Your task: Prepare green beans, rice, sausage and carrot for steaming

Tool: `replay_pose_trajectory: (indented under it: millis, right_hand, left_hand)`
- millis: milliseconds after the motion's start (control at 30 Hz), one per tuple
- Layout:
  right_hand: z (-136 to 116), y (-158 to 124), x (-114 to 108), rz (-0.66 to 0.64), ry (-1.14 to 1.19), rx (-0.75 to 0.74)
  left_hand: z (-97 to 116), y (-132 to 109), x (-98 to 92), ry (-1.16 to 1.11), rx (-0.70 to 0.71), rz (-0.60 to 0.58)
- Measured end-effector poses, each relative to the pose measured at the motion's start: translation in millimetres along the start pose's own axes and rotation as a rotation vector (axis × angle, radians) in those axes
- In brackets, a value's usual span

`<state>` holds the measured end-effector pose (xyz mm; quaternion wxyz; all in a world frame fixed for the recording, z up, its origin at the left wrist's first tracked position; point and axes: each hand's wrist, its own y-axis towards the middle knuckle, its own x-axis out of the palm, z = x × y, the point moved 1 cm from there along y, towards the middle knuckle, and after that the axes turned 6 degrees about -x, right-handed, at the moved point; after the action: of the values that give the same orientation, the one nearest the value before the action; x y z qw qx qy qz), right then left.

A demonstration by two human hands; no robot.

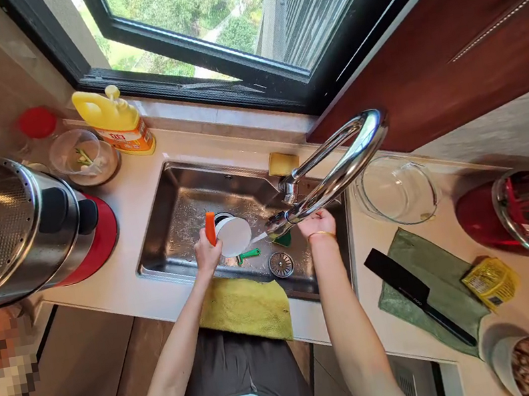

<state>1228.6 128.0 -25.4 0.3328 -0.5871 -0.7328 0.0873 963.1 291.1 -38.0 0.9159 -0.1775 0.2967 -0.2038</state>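
Observation:
My left hand [207, 253] is closed around an orange, handle-like piece [210, 228] and the edge of a round white dish [234, 237], tilted over the steel sink [184, 201]. Water runs from the spout of the chrome faucet [341, 171] onto the dish. Just right of the spout, my right hand [318, 223] has its fingers curled; the faucet partly hides them, and what they hold cannot be made out. A green-handled tool [249, 254] and a round drain strainer [281, 264] lie in the sink.
A yellow cloth [247, 306] hangs over the front edge. A sponge [282, 163] sits behind the sink. Right are a glass bowl [398, 192] and a black cleaver [399, 277] on a green cloth [428, 265]. Left are a yellow bottle [117, 124], plastic bowls [77, 155] and a steel steamer [56, 212].

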Motion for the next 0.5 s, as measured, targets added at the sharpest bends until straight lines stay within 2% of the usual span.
replay_pose_trajectory:
  millis: [100, 300, 400, 500]
  right_hand:
    - [-24.6, 20.7, 0.5, 0.072, 0.062, -0.016]
    - [-52.7, 26.2, -1.0, -0.022, 0.046, 0.057]
    - [-41.2, 13.8, -12.4, -0.064, -0.103, 0.096]
    - [-7.5, -5.2, -23.5, -0.084, -0.508, 0.052]
  left_hand:
    - [3.5, 6.3, -13.9, 0.202, 0.232, 0.026]
    - [17.6, 22.7, -54.8, 0.164, 0.44, 0.016]
    - [37.0, 26.8, -81.2, 0.318, 0.625, 0.0]
    - [62.7, 26.8, -107.9, 0.421, 0.772, 0.026]
